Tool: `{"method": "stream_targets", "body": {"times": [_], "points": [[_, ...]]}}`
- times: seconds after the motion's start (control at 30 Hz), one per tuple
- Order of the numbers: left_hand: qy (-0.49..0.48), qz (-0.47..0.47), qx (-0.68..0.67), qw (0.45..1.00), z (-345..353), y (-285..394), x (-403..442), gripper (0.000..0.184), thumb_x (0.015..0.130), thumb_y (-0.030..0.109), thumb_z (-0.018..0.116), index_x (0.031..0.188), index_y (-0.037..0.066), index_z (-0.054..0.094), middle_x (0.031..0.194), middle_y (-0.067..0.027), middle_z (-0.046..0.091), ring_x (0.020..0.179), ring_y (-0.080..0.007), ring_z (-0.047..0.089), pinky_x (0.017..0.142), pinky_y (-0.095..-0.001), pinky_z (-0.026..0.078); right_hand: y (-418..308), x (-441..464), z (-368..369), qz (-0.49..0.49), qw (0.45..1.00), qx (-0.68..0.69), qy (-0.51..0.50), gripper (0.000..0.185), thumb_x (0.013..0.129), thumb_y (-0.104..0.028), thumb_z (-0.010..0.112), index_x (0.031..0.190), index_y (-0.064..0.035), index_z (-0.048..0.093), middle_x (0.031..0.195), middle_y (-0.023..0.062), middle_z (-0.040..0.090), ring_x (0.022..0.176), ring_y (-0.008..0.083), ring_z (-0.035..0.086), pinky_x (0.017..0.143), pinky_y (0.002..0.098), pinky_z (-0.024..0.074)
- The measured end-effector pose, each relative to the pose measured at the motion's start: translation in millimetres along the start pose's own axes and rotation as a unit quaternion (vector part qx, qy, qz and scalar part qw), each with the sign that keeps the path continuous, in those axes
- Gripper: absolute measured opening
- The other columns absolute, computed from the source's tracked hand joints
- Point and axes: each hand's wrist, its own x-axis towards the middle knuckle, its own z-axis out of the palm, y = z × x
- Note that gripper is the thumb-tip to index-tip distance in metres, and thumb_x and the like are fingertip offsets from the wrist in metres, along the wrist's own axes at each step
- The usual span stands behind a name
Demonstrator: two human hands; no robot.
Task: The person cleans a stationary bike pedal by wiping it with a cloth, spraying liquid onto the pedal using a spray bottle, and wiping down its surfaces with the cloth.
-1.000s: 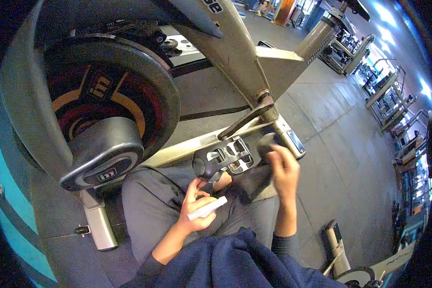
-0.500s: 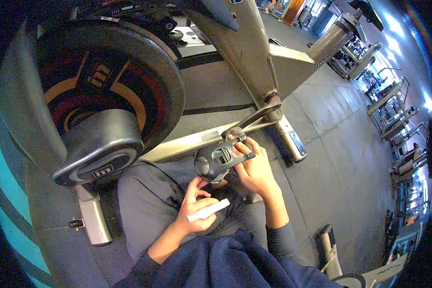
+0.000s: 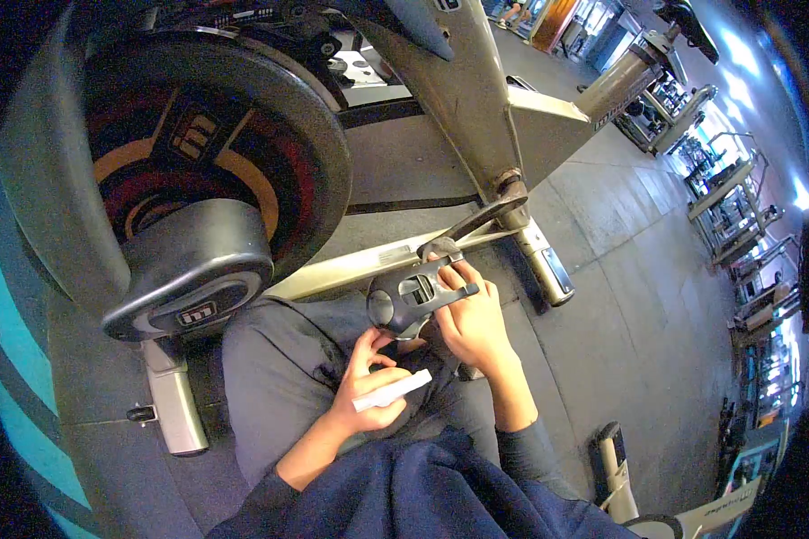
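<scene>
A black bike pedal with a toe cage (image 3: 404, 301) sits at the lower end of the crank arm (image 3: 481, 218); whether it is fixed there I cannot tell. My right hand (image 3: 475, 328) grips the pedal from its right side, fingers wrapped behind it. Below it, my left hand (image 3: 368, 395) is closed around a flat white piece (image 3: 392, 392), perhaps a folded cloth or a block. The thumb and index finger of that hand reach up to the pedal's lower left edge and seem to touch it.
The bike's large flywheel (image 3: 216, 153) and its dark guard (image 3: 189, 260) stand at my left. A beige frame post (image 3: 463, 99) rises ahead, with a floor stabilizer (image 3: 546, 260) at right. My bent legs (image 3: 274, 377) lie under my hands. Other gym machines (image 3: 733, 198) line the far right.
Both hands keep nearly the same hold on the pedal and the white piece. The view has shifted very slightly.
</scene>
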Motion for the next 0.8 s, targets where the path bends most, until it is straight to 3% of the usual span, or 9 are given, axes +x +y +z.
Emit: {"method": "stream_targets", "body": {"times": [0.07, 0.2, 0.37, 0.6, 0.67, 0.8], "points": [[0.005, -0.011, -0.007, 1.000, 0.6, -0.9, -1.0, 0.032, 0.057, 0.004, 0.067, 0.088, 0.008, 0.072, 0.146, -0.0258, 0.027, 0.117, -0.0349, 0.053, 0.088, -0.0375, 0.050, 1.5, 5.4, 1.9, -0.015, 1.000, -0.007, 0.008, 0.040, 0.087, -0.027, 0.051, 0.122, -0.0088, 0.058, 0.135, 0.0051, 0.050, 0.126, 0.0299, 0.041, 0.096, 0.0456, 0.0367], [0.009, -0.015, -0.003, 1.000, 2.7, -4.2, -3.4, 0.032, 0.057, 0.003, 0.067, 0.089, 0.007, 0.072, 0.146, -0.0259, 0.027, 0.115, -0.0346, 0.054, 0.088, -0.0375, 0.050, 2.3, 10.0, 9.1, 0.030, 0.998, 0.010, 0.062, 0.031, 0.084, -0.027, 0.053, 0.110, -0.0155, 0.066, 0.137, 0.0128, 0.044, 0.122, 0.0349, 0.040, 0.095, 0.0467, 0.0369], [0.008, -0.018, 0.004, 1.000, 0.8, -1.1, -2.3, 0.032, 0.057, 0.003, 0.068, 0.089, 0.006, 0.072, 0.146, -0.0261, 0.026, 0.109, -0.0339, 0.057, 0.087, -0.0372, 0.051, -0.4, -4.8, 3.2, 0.038, 0.997, -0.004, 0.062, 0.037, 0.087, -0.028, 0.052, 0.121, -0.0214, 0.065, 0.136, 0.0135, 0.042, 0.120, 0.0347, 0.039, 0.095, 0.0453, 0.0377], [0.008, -0.010, 0.001, 1.000, 2.7, -2.6, -1.2, 0.031, 0.057, 0.004, 0.068, 0.088, 0.007, 0.072, 0.146, -0.0254, 0.026, 0.110, -0.0327, 0.057, 0.087, -0.0364, 0.051, -0.4, 0.7, 3.2, 0.070, 0.996, 0.002, 0.049, 0.034, 0.086, -0.031, 0.052, 0.115, -0.0218, 0.068, 0.129, 0.0132, 0.046, 0.116, 0.0342, 0.042, 0.090, 0.0441, 0.0407], [-0.003, -0.015, -0.004, 1.000, 1.2, -0.8, -1.0, 0.037, 0.057, 0.002, 0.067, 0.093, 0.008, 0.072, 0.142, -0.0293, 0.030, 0.123, -0.0406, 0.049, 0.086, -0.0376, 0.051, 2.3, 7.0, 9.4, 0.076, 0.995, 0.011, 0.063, 0.032, 0.085, -0.029, 0.054, 0.112, -0.0207, 0.069, 0.124, 0.0134, 0.047, 0.114, 0.0345, 0.043, 0.089, 0.0445, 0.0421], [0.013, -0.019, -0.021, 1.000, -1.4, 2.3, 0.3, 0.036, 0.058, 0.002, 0.067, 0.093, 0.008, 0.072, 0.142, -0.0289, 0.030, 0.123, -0.0404, 0.049, 0.086, -0.0382, 0.051, 5.1, 13.7, 16.0, 0.125, 0.986, 0.089, 0.070, 0.030, 0.083, -0.028, 0.060, 0.109, -0.0156, 0.070, 0.122, 0.0138, 0.047, 0.114, 0.0342, 0.042, 0.095, 0.0467, 0.0418]]}}
